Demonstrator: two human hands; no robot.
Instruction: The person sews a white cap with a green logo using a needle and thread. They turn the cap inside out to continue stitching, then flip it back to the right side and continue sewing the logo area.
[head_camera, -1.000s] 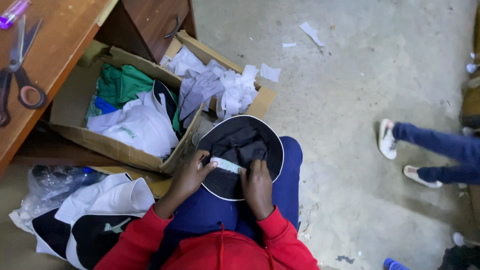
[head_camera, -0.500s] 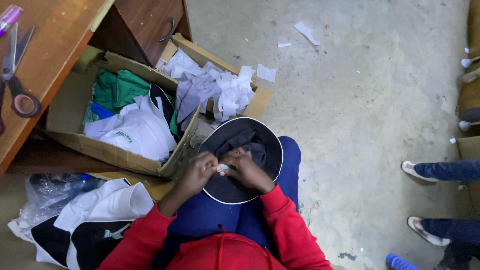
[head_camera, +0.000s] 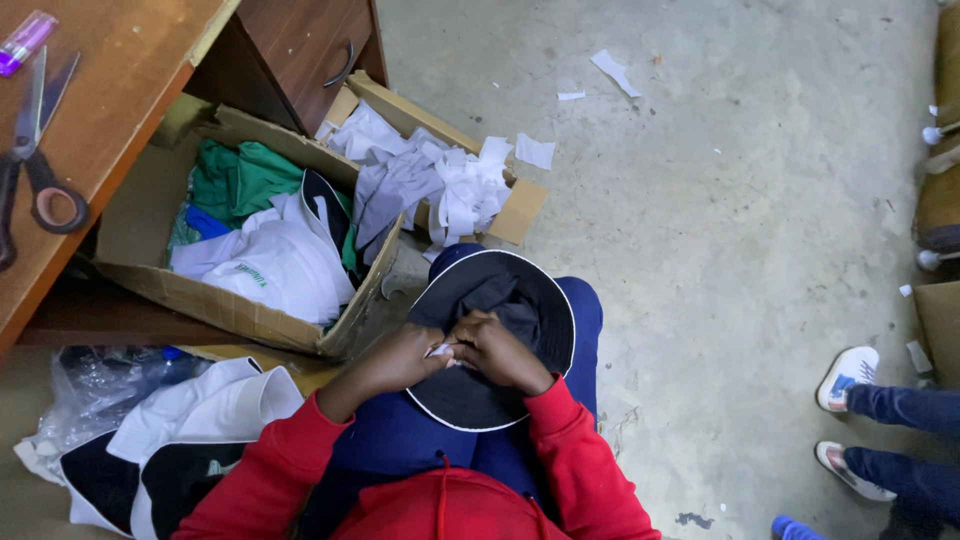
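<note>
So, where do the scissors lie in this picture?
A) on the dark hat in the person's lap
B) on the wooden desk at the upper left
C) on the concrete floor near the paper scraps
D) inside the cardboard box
B: the scissors lie on the wooden desk at the upper left, outside the cardboard box.

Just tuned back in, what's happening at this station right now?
A person in a red top sits on the floor with a dark brimmed hat upside down on their lap. The left hand and right hand meet over the hat's inside, pinching a small white piece between them. Beside them stands an open cardboard box of folded garments and white fabric strips. Scissors lie on the wooden desk. Another person's legs show at the right.
</note>
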